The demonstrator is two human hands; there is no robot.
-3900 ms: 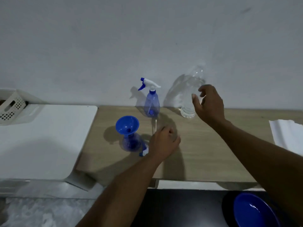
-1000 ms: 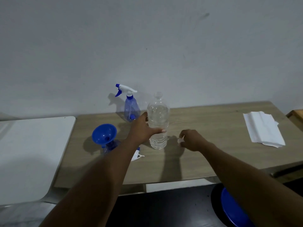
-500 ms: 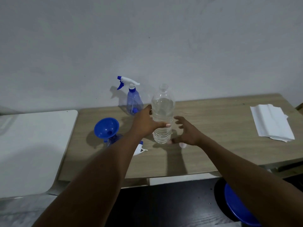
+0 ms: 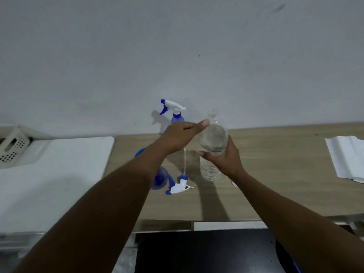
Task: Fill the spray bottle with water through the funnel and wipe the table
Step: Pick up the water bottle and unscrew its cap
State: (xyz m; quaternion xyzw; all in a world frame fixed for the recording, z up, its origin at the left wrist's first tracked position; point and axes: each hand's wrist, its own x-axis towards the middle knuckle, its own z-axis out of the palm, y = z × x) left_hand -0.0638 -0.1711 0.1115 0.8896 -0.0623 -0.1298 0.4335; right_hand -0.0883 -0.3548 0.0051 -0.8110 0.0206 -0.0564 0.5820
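A clear water bottle [image 4: 213, 140] stands upright over the wooden table [image 4: 275, 174], its neck uncapped. My right hand [image 4: 223, 159] grips its middle from the right. My left hand [image 4: 180, 134] reaches across with straight fingers, and its thumb tip touches the bottle's shoulder. The blue spray bottle [image 4: 160, 180] with the blue funnel [image 4: 139, 152] in its neck is mostly hidden behind my left forearm. Its detached spray head [image 4: 178, 187] lies on the table with the tube pointing away from me. A small white cap [image 4: 234, 183] lies by my right wrist.
A second blue spray bottle [image 4: 175, 115] with its trigger head on stands at the wall. Folded white paper towels [image 4: 346, 158] lie at the table's right end. A white table [image 4: 59, 174] adjoins on the left, with a perforated basket [image 4: 11, 148] at its back.
My right hand left the cap on the table and took hold of the bottle's middle. My left hand let go of the bottle and slid up to its shoulder.
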